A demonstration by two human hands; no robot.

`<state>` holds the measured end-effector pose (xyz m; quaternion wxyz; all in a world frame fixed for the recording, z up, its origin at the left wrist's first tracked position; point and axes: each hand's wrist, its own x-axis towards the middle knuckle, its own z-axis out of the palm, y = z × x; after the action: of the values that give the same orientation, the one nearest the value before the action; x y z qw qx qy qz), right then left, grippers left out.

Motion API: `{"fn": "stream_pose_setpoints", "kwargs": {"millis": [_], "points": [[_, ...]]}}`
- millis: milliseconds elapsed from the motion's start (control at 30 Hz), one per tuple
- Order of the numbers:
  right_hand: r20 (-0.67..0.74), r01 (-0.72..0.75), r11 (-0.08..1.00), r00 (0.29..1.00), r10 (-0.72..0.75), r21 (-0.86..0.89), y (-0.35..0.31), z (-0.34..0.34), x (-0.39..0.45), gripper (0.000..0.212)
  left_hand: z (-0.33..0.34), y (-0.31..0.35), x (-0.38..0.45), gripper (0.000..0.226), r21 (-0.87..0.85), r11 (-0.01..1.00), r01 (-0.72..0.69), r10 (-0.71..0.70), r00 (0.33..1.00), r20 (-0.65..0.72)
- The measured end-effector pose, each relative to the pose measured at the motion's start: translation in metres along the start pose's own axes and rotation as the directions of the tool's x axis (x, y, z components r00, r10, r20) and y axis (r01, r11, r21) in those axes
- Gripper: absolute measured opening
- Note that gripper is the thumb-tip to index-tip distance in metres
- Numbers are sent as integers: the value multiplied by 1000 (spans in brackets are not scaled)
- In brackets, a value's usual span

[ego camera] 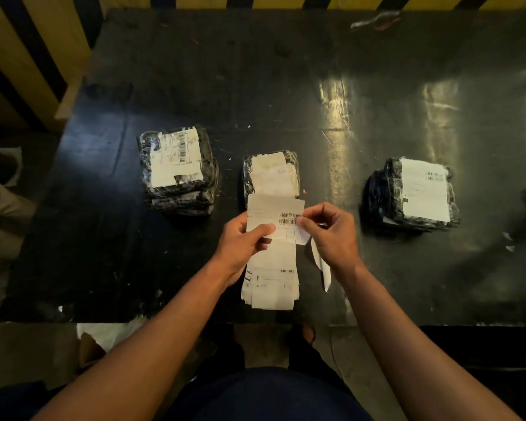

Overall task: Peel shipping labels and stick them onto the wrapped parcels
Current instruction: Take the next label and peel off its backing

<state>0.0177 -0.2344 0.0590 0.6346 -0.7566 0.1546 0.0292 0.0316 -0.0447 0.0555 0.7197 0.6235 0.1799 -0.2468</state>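
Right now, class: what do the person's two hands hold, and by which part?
Both hold one shipping label: the left hand pinches its lower left edge, the right hand its right edge beside the barcode.

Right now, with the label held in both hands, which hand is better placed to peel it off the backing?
Right, probably. The right hand already pinches the label at its barcode edge, with a loose strip hanging below it. The left hand has its grip on the sheet's other side, steadying it above the label stack.
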Motion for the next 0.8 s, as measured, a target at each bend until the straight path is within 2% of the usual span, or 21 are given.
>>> {"fn": "stream_pose_setpoints", "kwargs": {"millis": [67, 133, 233, 267, 400, 533, 667, 733, 800], "points": [[-30, 108, 990, 993, -111, -90, -9, 1, -1, 9, 1, 3, -4, 26, 11, 999, 40, -40, 999, -16], [-55, 179, 977, 981, -187, -116, -16, 1, 0, 10, 0, 4, -6, 33, 78, 997, 21, -18, 999, -40], [-63, 207, 974, 975, -213, -95, -25, 0, 4, 11, 1, 6, -11, 51, 337, 937, -95, 134, 987, -93], [-67, 212, 973, 973, -219, -93, -27, 0, 5, 11, 0, 7, -12, 50, 377, 915, -142, 195, 975, -106], [-98, 217, 973, 970, -224, -75, -37, 4, 7, 11, -2, 12, -12, 28, 245, 922, -299, 332, 937, -107], [-130, 220, 972, 965, -228, -79, -40, 7, 10, 6, 2, 25, -15, 40, 174, 912, -371, 391, 915, -99], [-133, 234, 969, 961, -243, -75, -43, 7, 11, 5, 4, 37, -19, 36, 56, 923, -381, 385, 917, -108], [-137, 242, 969, 959, -248, -55, -45, 6, 10, 6, 5, 40, -20, 40, 60, 922, -382, 386, 916, -109], [-122, 234, 972, 965, -234, -12, -47, 5, 9, 9, 5, 41, -21, 45, 136, 908, -397, 413, 903, -120]]}}
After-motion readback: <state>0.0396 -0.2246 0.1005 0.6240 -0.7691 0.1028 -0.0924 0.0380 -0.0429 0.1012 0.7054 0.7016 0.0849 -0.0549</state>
